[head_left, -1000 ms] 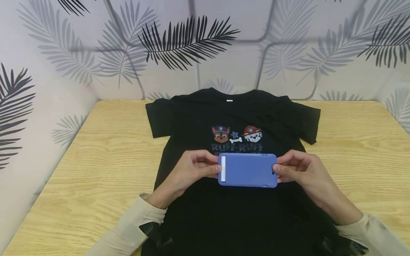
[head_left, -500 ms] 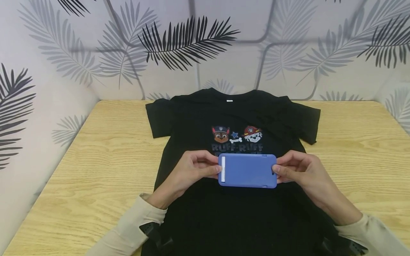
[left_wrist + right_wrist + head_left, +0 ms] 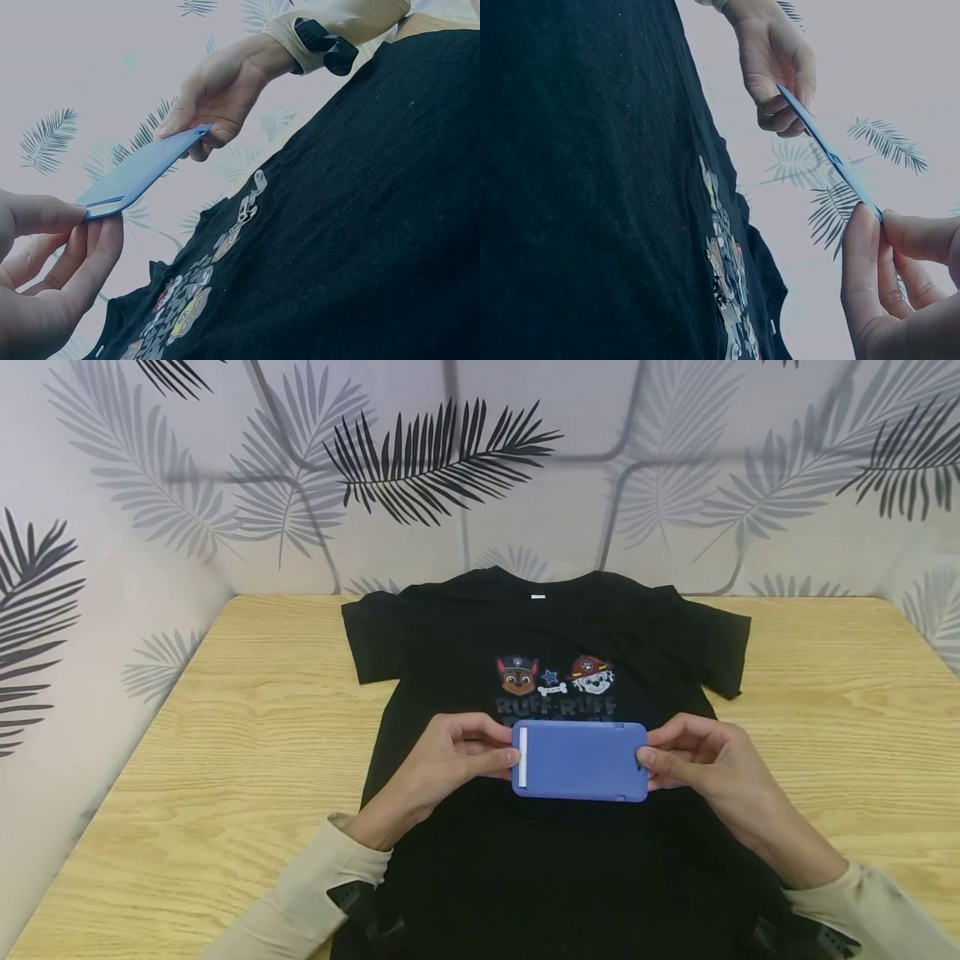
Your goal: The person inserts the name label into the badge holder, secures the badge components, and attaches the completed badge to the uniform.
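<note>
Case [image 3: 577, 762] hangs over T-shirt [image 3: 562, 868], pinched by left hand [image 3: 445, 762] and right hand [image 3: 716, 764].

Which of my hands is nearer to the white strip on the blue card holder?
Left. Your left hand pinches the blue card holder at the end with the white strip, right beside it; your right hand pinches the opposite end.

Pale walls [image 3: 540, 518] printed with black and grey fronds [image 3: 442, 463] rise behind a light wood-grain table [image 3: 247, 735].
</note>
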Tool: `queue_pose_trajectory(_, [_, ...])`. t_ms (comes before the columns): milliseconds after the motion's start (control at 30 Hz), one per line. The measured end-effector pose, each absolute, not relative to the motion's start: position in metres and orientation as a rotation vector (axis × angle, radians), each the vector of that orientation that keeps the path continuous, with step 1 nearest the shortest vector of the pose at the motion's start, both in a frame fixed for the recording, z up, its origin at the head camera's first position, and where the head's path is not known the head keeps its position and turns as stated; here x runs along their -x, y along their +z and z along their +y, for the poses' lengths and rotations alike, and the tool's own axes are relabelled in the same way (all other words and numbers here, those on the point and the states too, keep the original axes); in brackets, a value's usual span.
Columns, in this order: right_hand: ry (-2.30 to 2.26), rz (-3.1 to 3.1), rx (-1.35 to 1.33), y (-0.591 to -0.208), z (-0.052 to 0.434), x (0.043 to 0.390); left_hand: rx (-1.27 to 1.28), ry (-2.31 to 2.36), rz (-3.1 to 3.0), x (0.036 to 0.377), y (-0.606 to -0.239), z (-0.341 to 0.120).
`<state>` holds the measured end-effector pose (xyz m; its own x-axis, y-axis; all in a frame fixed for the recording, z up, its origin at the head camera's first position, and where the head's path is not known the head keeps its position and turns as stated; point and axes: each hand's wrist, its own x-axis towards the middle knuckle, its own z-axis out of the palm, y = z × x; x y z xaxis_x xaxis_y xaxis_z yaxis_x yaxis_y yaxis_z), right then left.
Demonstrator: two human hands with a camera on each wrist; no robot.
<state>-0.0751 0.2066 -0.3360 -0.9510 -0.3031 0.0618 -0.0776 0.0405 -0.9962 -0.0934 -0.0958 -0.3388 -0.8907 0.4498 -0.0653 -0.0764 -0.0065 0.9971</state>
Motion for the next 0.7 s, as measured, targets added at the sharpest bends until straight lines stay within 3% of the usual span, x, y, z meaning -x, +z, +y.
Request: queue_pose_trajectory(700, [-2.043, 2.117, 0.415, -0.3374, 0.2064, 0.0749, -0.387, 1.964, 1.893, 0.0933, -0.3400, -0.0953])
